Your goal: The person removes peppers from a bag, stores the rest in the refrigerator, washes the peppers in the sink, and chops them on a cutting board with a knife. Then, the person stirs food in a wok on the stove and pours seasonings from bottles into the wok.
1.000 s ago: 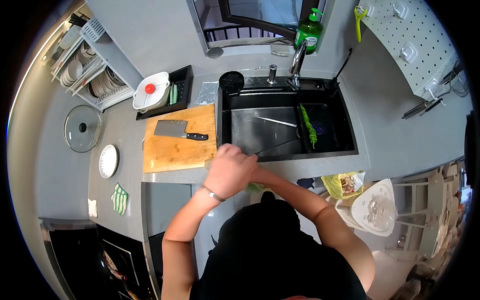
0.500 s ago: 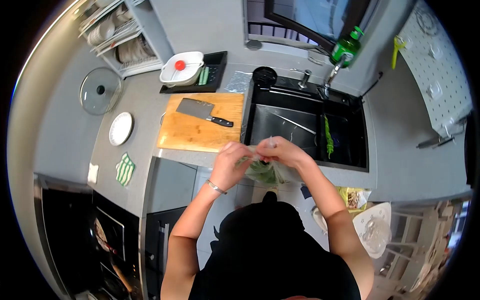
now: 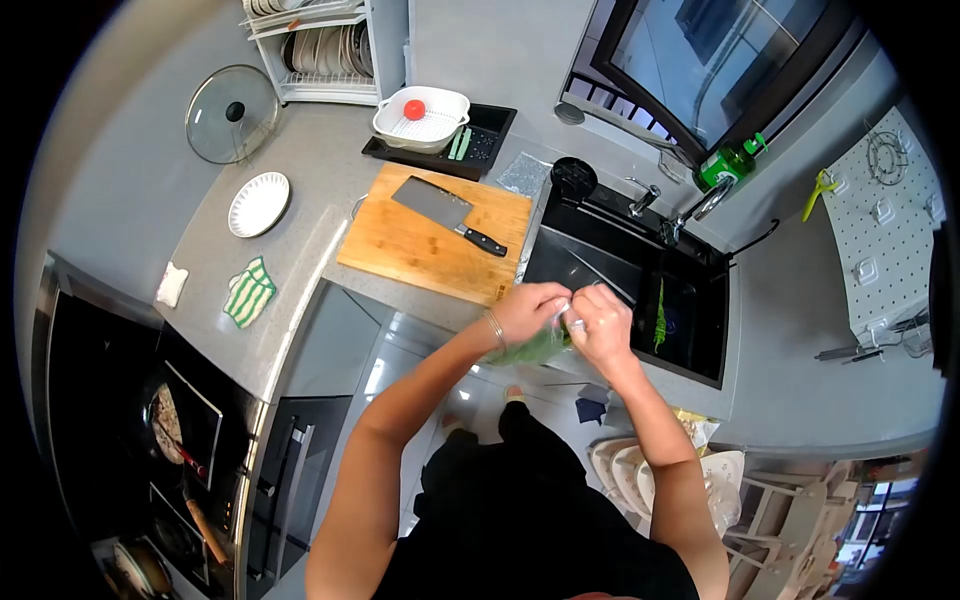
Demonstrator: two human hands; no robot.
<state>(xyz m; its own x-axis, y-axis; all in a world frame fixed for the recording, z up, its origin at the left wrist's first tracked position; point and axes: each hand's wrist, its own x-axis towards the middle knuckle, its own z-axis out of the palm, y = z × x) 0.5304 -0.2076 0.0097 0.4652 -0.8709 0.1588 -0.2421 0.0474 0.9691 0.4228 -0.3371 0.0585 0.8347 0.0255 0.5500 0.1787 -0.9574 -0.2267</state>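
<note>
A clear plastic bag with green contents hangs below both hands, in front of the counter edge by the sink. My left hand pinches the gathered top of the bag. Close against it, my right hand grips the bag's twisted neck. To the left of the hands, a cleaver lies on the wooden cutting board. Behind them is the black sink, with a green pepper in its right basin.
A white basket with a red item stands behind the board. The stove holds a pan of food at lower left. Further along the counter are a white dish and a striped cloth. A green soap bottle stands by the window.
Both hands have come together at the bag's neck, after being crossed earliest. The view has turned, so the counter items appear shifted, and more of the stove shows.
</note>
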